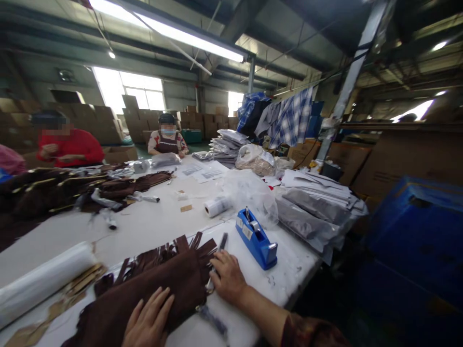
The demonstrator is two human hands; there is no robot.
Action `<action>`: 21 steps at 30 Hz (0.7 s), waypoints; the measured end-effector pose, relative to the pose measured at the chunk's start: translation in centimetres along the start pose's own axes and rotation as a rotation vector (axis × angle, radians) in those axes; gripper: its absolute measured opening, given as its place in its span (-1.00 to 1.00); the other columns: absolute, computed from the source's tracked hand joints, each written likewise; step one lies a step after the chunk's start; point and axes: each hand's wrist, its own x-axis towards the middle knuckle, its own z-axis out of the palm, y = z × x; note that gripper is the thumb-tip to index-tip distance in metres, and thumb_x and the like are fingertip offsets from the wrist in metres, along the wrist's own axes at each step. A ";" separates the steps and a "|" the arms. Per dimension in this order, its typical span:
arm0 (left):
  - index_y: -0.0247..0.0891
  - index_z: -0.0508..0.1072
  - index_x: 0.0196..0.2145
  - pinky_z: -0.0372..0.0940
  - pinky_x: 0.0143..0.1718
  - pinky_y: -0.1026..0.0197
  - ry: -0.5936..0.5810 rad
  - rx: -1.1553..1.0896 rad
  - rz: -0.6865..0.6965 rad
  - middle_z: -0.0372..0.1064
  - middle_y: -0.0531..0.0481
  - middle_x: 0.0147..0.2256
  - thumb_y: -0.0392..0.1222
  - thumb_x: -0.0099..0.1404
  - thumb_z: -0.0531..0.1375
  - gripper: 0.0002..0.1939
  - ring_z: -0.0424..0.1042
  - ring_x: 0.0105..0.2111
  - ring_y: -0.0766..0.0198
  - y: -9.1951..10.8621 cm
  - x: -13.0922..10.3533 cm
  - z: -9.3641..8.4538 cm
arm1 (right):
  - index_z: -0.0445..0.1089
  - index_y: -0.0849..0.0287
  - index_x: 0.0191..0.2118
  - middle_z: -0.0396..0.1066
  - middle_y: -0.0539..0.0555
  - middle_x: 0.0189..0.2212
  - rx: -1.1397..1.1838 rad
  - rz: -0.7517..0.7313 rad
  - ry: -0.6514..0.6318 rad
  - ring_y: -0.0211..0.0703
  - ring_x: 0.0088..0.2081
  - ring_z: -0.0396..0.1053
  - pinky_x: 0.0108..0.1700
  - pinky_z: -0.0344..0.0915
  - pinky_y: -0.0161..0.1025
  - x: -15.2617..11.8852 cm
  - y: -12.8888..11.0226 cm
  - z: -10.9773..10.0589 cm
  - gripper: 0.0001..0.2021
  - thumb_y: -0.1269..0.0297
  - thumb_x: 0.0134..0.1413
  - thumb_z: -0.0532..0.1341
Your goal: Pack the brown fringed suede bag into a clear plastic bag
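Left hand: lies flat, palm down, fingers released and spread, pressing on the brown fringed cloth near the bench's near edge.
Right hand: fingers clenched around a pair of scissors at the cloth's right edge; the blades point up and away from the person, toward the fringe.
Brown fringed cloth: spread on the white bench directly in front of the person, its long axis running from lower left to upper right, the fringe strips fanned out at its far end.
Key relation: the fringe lies just ahead and to the left of the scissor tips; the right hand is the nearer one to it, while the left hand sits further back on the cloth body.
Blue tape dispenser: stands just beside the right hand, on its far right, apart from the cloth.
Roll of clear film: lies at the left, well apart from both hands.
Small white roll: further up the bench, beyond the dispenser.
Packed grey bags: stacked along the bench's right edge.
Other people: two sit at the far end of the bench, by a heap of brown cloth.
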 end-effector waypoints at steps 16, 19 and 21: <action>-0.26 0.44 0.17 -0.03 0.38 -0.10 -0.045 -0.141 -0.190 0.34 -0.21 0.23 -0.43 0.29 0.09 -0.49 0.30 0.26 -0.07 1.9 1.5 -3.1 | 0.51 0.19 -0.08 0.48 0.22 0.07 0.070 -0.056 0.255 0.09 0.16 0.34 0.27 0.26 0.10 0.2 2.2 1.2 -0.77 0.33 0.30 0.12; -0.24 0.45 0.18 -0.02 0.37 -0.16 -0.043 -0.121 -0.243 0.34 -0.22 0.23 -0.39 0.33 0.11 -0.52 0.30 0.26 -0.09 2.6 1.7 -4.0 | 0.50 0.26 -0.04 0.48 0.27 0.07 0.080 -0.059 0.288 0.09 0.13 0.36 0.26 0.29 0.10 0.2 2.4 1.1 -0.73 0.32 0.32 0.10; -0.24 0.47 0.16 0.00 0.35 -0.18 -0.043 -0.094 -0.263 0.37 -0.23 0.22 -0.40 0.33 0.10 -0.53 0.32 0.25 -0.09 2.9 1.9 -4.4 | 0.51 0.27 -0.04 0.48 0.28 0.07 0.083 -0.055 0.289 0.10 0.13 0.36 0.26 0.29 0.12 0.3 2.5 1.1 -0.72 0.31 0.33 0.09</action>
